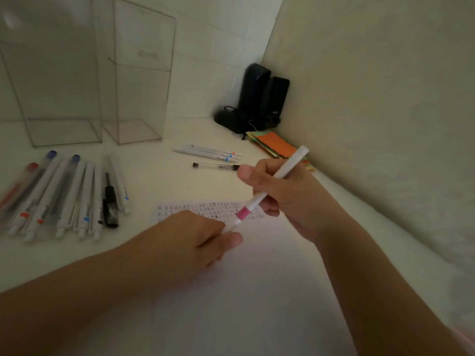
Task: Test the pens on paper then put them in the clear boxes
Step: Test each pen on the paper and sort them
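Your left hand (195, 237) pinched the cap end of the pink-banded pen (259, 199) gripped by your right hand (280, 191); uncapping likely, then testing on paper (257, 291).

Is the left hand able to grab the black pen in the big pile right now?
Probably not yet: the left hand pinches the pink-banded pen's cap. The black pen lies uncovered nearby.
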Motion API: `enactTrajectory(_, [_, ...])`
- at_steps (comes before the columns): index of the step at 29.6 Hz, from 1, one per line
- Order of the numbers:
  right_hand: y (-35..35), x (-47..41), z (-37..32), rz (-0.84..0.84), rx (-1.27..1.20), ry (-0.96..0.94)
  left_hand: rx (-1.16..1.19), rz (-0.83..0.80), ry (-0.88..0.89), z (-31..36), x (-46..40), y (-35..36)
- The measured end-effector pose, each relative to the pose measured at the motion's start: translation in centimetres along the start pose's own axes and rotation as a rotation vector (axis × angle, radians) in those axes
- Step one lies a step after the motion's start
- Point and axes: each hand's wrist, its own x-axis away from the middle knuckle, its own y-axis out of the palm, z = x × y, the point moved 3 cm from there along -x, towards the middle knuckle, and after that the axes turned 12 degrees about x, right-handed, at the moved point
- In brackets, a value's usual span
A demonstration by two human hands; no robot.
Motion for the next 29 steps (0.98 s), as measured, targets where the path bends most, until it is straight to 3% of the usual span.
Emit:
enactTrajectory(5, [-3.7,3.9,-0.3,-0.119,0.133,-0.024,-0.239,-0.042,0.033,-0.1,0.0,-0.9])
enactTrajectory(8, [-8.0,10.6,0.5,0.034,0.167,-0.034,-0.288,-0.092,0.130,2.3,-0.2,0.4])
enactTrajectory(12, [-12.1,21.8,3.6,0.306,0.138,0.047,-0.059,-0.122,0.249,9.3,-0.4,6.3])
enactTrajectory(17, [-13.6,34.4,9.9,0.593,0.082,0.348,-0.038,-0.438,0.405,17.7,-0.4,15.0])
enactTrajectory(23, [-10.9,41.9,17.2,0.501,0.114,0.637,0.052,-0.665,0.578,20.9,0.2,22.5])
enactTrajectory(29, [-9.6,44.6,23.9,0.363,0.337,0.809,0.066,-0.705,0.616,21.2,-0.3,25.9])
